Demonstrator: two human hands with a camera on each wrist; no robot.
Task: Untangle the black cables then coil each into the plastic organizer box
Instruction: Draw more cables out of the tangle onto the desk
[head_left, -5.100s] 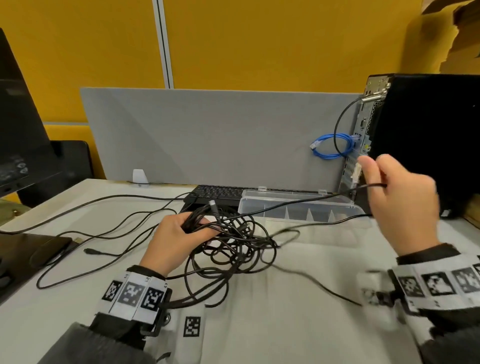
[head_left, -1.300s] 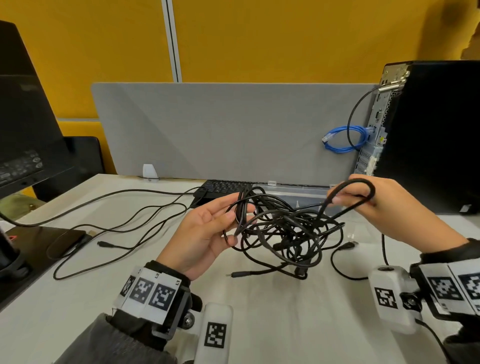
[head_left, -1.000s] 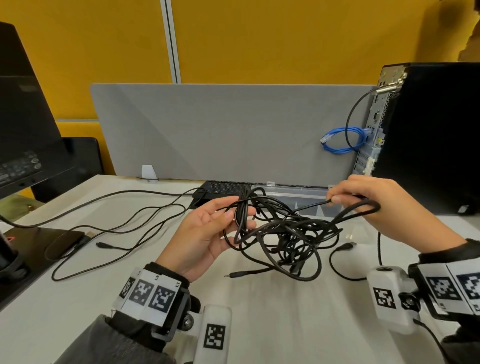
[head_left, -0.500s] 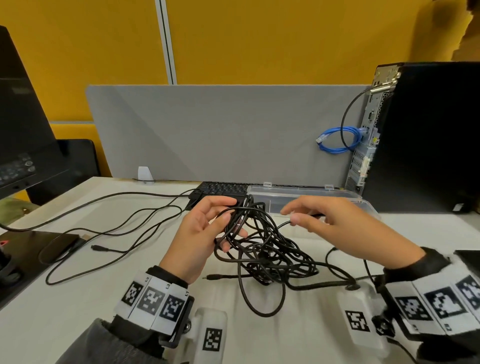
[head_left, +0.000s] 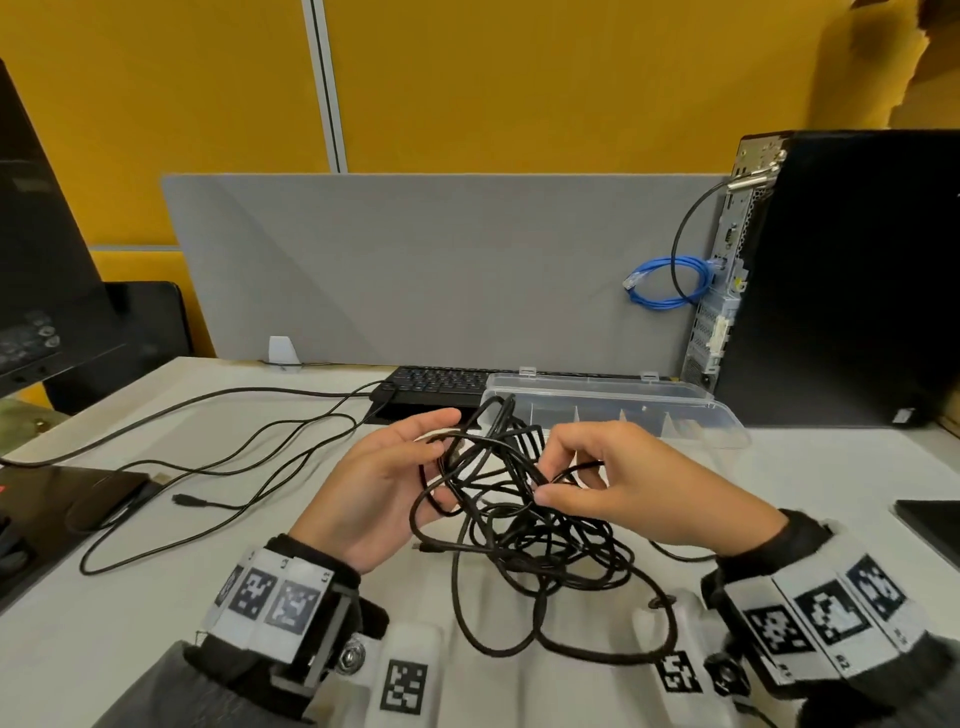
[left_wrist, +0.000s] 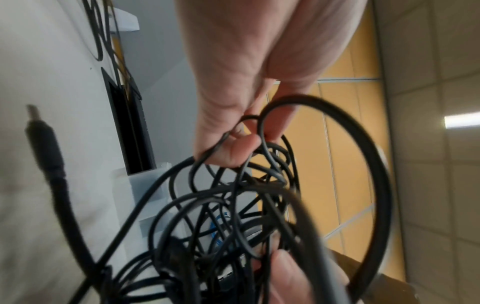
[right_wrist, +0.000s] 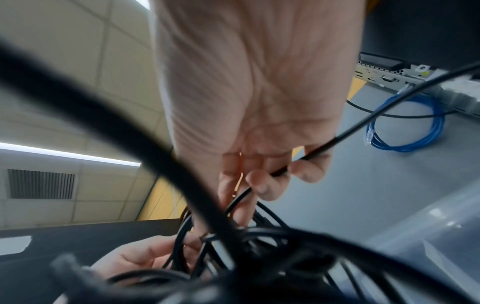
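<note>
A tangle of black cables (head_left: 524, 525) is bunched between both hands, its lower loops trailing on the white desk. My left hand (head_left: 441, 462) is palm up on the tangle's left side, with thumb and fingers curled round several strands; the left wrist view shows the pinch (left_wrist: 241, 139). From the right, my right hand (head_left: 545, 480) pinches a thin strand, which the right wrist view shows running between its fingertips (right_wrist: 270, 176). One loose plug (left_wrist: 41, 131) hangs free. The clear plastic organizer box (head_left: 623, 410) lies open just behind the hands, its compartments empty.
A black keyboard (head_left: 431, 384) lies behind the box, against the grey divider. A black PC tower (head_left: 857, 275) with a blue cable (head_left: 670, 283) stands at the right. Other black cables (head_left: 234, 452) run across the desk's left side toward a monitor (head_left: 31, 234).
My right hand let go of the loop it held out to the right, moved left into the tangle and now pinches a strand. The bundle has sunk toward the desk.
</note>
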